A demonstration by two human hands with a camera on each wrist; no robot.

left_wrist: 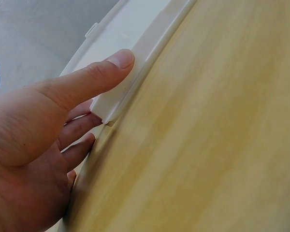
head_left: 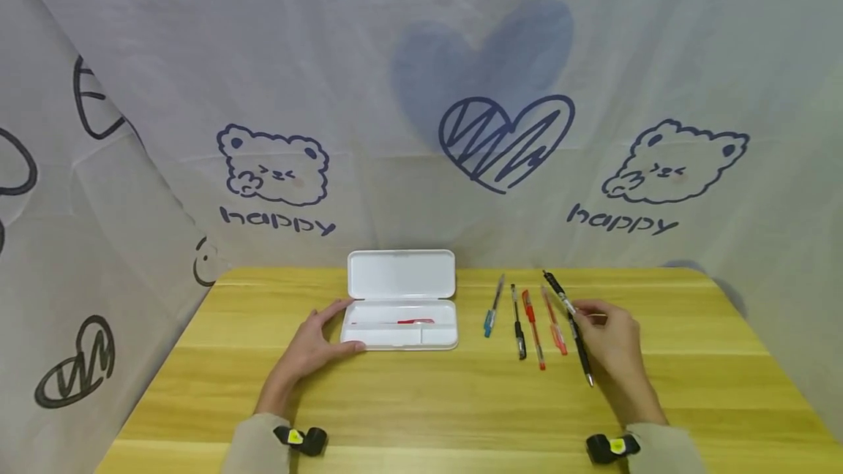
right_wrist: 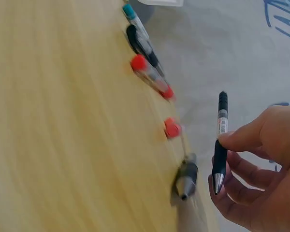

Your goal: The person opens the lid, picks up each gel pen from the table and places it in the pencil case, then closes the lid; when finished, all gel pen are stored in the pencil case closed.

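A white pencil case (head_left: 402,346) lies with its lid raised on the table. Inside it, a pen with a red part (head_left: 415,321) lies lengthwise. My left hand (head_left: 316,342) holds the case's left end, thumb along the front rim and fingers at the far side. My right hand (head_left: 612,335) pinches a black click pen (right_wrist: 223,125) between thumb and fingers, silver tip pointing back towards the wrist. Below it in the right wrist view lies another dark pen with a silver tip (right_wrist: 187,176), blurred; the head view does not clearly separate the two.
Between the case and my right hand lie a blue-capped pen (head_left: 488,322), a black-capped pen (head_left: 519,339), a red pen (head_left: 534,328) and a pink-red capped pen (head_left: 558,339). A printed cloth (head_left: 395,196) hangs behind the wooden table (head_left: 421,408).
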